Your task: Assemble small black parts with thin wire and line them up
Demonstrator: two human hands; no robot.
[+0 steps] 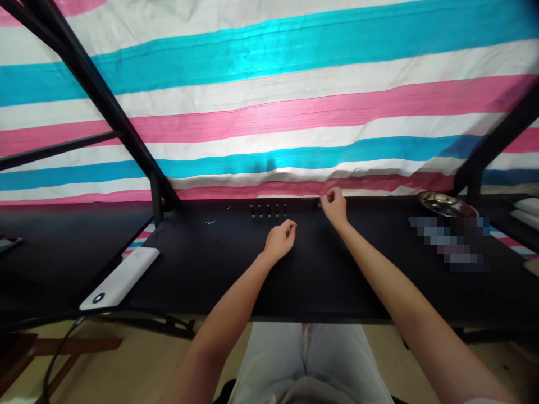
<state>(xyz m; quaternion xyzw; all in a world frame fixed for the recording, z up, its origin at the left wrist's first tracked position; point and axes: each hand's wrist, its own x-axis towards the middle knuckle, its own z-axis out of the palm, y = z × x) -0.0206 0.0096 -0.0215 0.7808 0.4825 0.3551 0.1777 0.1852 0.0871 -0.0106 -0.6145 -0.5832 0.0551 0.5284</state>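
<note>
On the black table (202,269), several small dark cylinders with light tops (268,211) stand in a row left of centre. My left hand (281,239) is just in front of the row's right end, its fingers curled together; whatever they may hold is hidden. Farther right, my right hand (336,205) is near the table's back edge, thumb and fingertips pinched; anything between them is too small to make out. Beside it on the left, several tiny upright pieces (308,200) form a second row along the back edge.
A white power bank (122,279) with a cable lies at the left. A shiny round metal dish (448,205) is at the back right, with a blurred patch in front of it. Thin white bits (211,223) lie left of the cylinders. Black frame bars rise at both sides before a striped sheet.
</note>
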